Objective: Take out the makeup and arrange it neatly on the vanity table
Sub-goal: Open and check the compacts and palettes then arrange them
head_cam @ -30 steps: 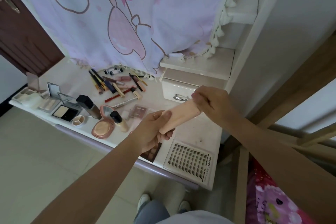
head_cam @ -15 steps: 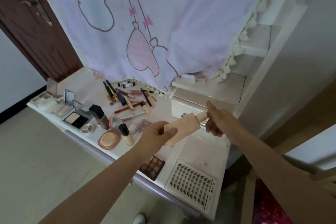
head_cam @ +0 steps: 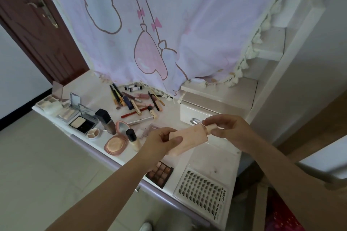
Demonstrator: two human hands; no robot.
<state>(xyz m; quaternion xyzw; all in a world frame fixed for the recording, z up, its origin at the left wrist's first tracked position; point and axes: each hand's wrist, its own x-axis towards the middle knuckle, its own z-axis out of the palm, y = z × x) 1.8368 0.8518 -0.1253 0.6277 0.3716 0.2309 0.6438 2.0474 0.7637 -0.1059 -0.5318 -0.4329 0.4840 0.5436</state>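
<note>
Your left hand [head_cam: 161, 143] clasps lower end of flat peach plastic makeup tube [head_cam: 187, 141], thumb across its face. Your right hand [head_cam: 228, 127] pinches tube's small peach cap [head_cam: 211, 127] between thumb and fingertips. Tube held tilted above white worktop [head_cam: 212, 157], near its right end, just in front of small white drawer unit [head_cam: 199, 112]. Brown eyeshadow palette [head_cam: 159, 174] and clear tray of false lashes [head_cam: 201, 187] lie at worktop's front edge.
</note>
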